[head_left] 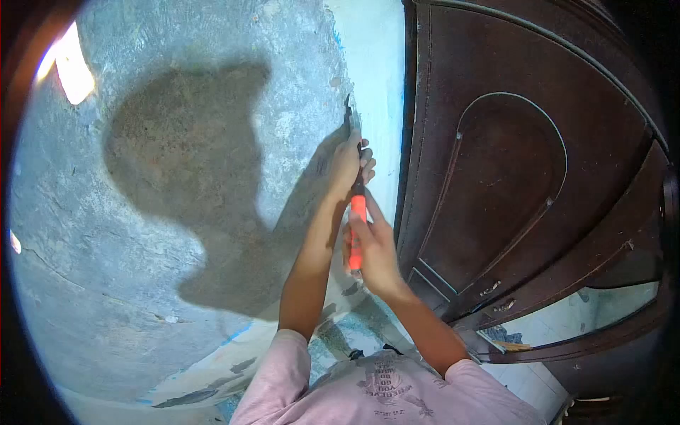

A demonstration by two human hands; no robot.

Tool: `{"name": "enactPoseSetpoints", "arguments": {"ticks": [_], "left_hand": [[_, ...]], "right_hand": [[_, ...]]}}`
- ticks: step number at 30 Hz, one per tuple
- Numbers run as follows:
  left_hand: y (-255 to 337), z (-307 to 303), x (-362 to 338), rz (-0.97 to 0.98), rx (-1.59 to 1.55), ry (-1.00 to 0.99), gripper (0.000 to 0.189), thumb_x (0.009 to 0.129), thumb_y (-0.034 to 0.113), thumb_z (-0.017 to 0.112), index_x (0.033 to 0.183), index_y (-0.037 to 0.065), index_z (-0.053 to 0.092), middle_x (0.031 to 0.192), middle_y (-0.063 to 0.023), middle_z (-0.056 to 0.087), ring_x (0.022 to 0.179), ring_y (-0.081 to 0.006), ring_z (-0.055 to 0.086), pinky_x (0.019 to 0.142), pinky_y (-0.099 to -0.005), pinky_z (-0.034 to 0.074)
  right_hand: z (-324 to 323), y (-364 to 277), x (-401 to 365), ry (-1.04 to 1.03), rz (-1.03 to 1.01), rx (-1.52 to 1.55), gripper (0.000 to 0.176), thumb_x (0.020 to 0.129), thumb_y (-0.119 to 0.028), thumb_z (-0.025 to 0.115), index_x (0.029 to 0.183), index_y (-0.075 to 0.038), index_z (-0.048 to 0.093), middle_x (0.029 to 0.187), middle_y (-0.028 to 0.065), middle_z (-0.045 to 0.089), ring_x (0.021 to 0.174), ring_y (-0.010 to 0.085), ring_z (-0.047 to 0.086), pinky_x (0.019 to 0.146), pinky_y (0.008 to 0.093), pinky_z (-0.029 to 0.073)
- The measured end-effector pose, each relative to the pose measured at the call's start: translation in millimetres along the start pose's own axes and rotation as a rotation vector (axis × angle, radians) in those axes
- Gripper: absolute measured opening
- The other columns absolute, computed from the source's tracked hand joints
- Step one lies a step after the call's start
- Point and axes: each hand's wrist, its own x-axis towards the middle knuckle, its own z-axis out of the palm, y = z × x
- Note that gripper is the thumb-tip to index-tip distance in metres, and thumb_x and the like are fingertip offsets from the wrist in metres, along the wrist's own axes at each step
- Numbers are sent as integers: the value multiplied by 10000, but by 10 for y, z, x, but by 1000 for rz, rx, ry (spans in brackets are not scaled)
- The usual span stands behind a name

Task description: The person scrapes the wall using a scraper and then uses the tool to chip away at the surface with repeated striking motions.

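Both of my hands grip one long tool with an orange-red handle (358,234) and a dark shaft. My right hand (375,251) is closed round the handle at the lower end. Higher up, my left hand (348,164) wraps the dark shaft. Beyond its knuckles a thin dark tip (348,106) points up at the wall, close to the border between bare grey plaster (297,92) and a white painted strip (375,78). Whether the tip touches the wall cannot be made out. The tool looks like a scraper, but its end is too small to be sure.
A dark brown wooden cabinet (510,170) with an arched panel and small metal handles stands close on the right. Below it a mirror-like surface (595,312) shows. My shadow (191,149) falls on the wall at left. Pale floor tiles (524,382) lie at lower right.
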Motion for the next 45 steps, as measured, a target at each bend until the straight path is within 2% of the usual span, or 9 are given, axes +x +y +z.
{"name": "enactPoseSetpoints", "arguments": {"ticks": [17,19,21,26,29,35,37,41,45], "left_hand": [[-284,-35,-203,105,82,69,462,1080,494,447,1039,36,498,530,18,344,382,-119,362,345,-290,306],[-381,-55,-396,162,134,140,475,1083,509,434,1099,41,514,595,8,407,432,-111,418,385,-290,356],[-494,-17,-524,151,115,191,473,1087,509,426,1127,47,519,652,5,445,482,-104,453,436,-290,409],[-805,93,-493,248,155,257,433,1120,444,372,1178,49,537,751,10,456,603,-94,474,736,-331,561],[-715,130,-285,337,153,189,404,1126,419,370,1163,55,541,734,14,418,601,-95,439,759,-341,552],[-1083,36,-168,365,83,190,423,1116,466,375,1044,75,520,675,44,373,533,-91,377,721,-337,548],[-1241,14,-182,324,81,285,435,1114,475,374,1015,75,515,658,40,373,515,-88,365,682,-333,541],[-953,120,-56,372,136,190,442,1116,480,362,964,84,483,645,34,376,501,-96,371,645,-323,521],[-1090,136,-51,335,48,251,465,1113,501,352,924,94,475,649,31,379,499,-91,375,637,-322,513]], "right_hand": [[-213,408,-86,32,-34,-147,578,1095,-209,475,1620,-90,268,779,-10,497,618,57,497,531,241,451],[-396,648,-96,-5,-221,-405,624,1099,-249,461,1645,-110,191,720,22,538,513,94,489,496,294,450],[-646,737,-140,-29,-71,-456,655,1098,-304,471,1659,-164,163,759,23,543,603,106,506,596,306,468],[-1060,1037,197,78,-279,-637,562,1084,-223,529,1602,-110,344,741,21,499,649,104,475,610,296,450],[-1028,738,382,104,-325,-686,532,1074,-208,551,1570,-88,400,713,50,500,623,105,465,588,311,443],[-1357,1112,428,106,-447,-776,509,1062,-221,568,1535,-71,454,861,156,668,661,123,557,614,335,466],[-1417,1159,382,81,-318,-748,507,1062,-236,568,1529,-70,465,906,168,681,674,142,583,629,341,486],[-1411,894,499,71,-363,-798,536,1051,-239,560,1556,-110,434,664,148,596,574,185,639,562,374,483],[-1562,970,523,60,-467,-845,535,1052,-249,562,1555,-118,436,662,146,596,558,214,632,568,364,484]]}}
